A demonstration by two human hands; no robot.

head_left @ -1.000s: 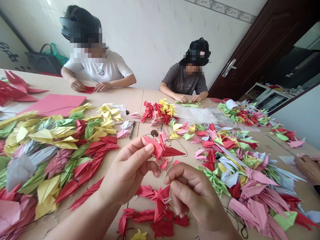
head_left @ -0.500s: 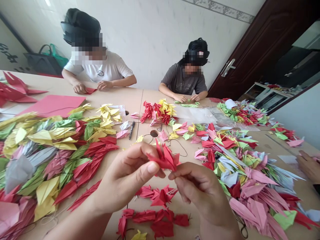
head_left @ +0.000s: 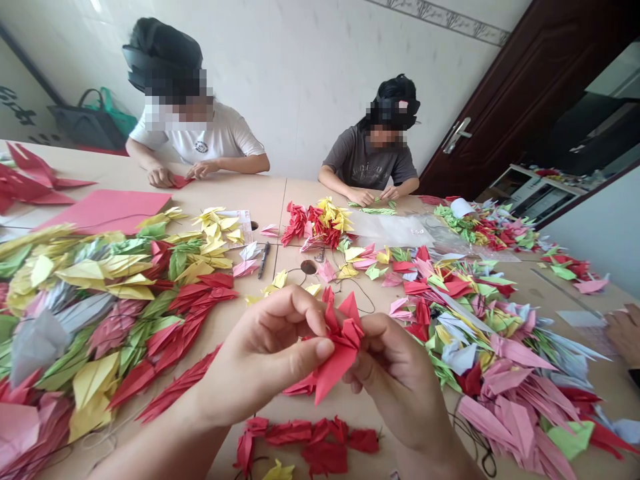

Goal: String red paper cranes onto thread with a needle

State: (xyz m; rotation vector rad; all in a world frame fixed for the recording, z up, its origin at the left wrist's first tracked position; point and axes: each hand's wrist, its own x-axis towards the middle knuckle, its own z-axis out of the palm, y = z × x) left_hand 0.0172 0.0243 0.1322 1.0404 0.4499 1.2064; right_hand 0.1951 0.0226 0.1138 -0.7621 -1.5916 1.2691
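so the big change in the last second: the red paper crane (head_left: 341, 347) isn't held out up high anymore. it's been pulled right in between both hands, just above the desk (head_left: 240, 193), around 12 o'clock from the wearer, with one long point hanging down toward 6.

the left hand (head_left: 265, 353) has it from the 9 o'clock side, fingers bunched and thumb pressed flat on the paper, so that's a firm closed pinch. the right hand (head_left: 395, 377) comes in from the 3 o'clock side with its fingers curled closed around the back of the crane. it looks like a grip too, but the crane hides the fingertips, so i can't tell exactly where they land.

right under the hands a loose bunch of red cranes (head_left: 300, 385) pokes out, and a row of darker red ones (head_left: 300, 433) lies at 6 o'clock. there are huge mixed heaps of paper cranes at 9 o'clock (head_left: 120, 293) and 3 o'clock (head_left: 480, 347). past the knuckles at 12 you can see a few small yellow cranes (head_left: 277, 283), some black thread (head_left: 356, 293) and a pen (head_left: 263, 259).

across the desk, a person in a white tee (head_left: 200, 140) at 11 o'clock and a person in a gray tee (head_left: 370, 163) at 1 o'clock both have their hands on paper pieces, and someone else's hand (head_left: 624, 333) sits at the 3 o'clock edge.
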